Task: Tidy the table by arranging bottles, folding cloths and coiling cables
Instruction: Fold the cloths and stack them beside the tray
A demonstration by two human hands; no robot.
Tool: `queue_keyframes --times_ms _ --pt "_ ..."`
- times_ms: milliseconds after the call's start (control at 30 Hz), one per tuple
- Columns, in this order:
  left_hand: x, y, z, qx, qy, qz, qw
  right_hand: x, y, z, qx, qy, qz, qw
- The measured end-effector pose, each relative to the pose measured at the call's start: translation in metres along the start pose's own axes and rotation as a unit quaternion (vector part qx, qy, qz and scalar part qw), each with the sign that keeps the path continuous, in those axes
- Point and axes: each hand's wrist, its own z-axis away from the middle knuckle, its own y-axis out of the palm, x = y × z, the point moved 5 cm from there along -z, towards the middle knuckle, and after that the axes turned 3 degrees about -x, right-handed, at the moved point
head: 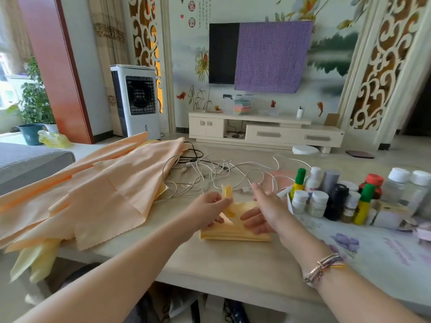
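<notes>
The left hand [211,205] is pinching a raised corner of the folded yellow cloth [235,231] lying mid-table [233,259]; the right hand [262,212] is resting on it, fingers straight and apart. Labels on the bottles [338,197] are too blurred to read.

We had one view only, a wide-angle head camera looking forward and down over the table [233,264] from close above its near edge. It faced the television [224,53] wall across the room; straight lines bowed toward the frame edges.

bare forearms; right wrist, braided multicolour bracelets [323,270]
</notes>
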Motion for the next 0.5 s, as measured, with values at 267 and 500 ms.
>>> queue_keyframes --times_ms 267,500 --pt "-0.012 0.003 0.009 -0.097 0.164 -0.146 0.971 0.004 -0.002 -0.004 -0.039 -0.059 0.265 0.962" --pt "0.011 0.025 0.009 0.007 0.210 -0.435 0.876 -0.003 -0.014 0.004 -0.044 -0.063 0.315 0.946"
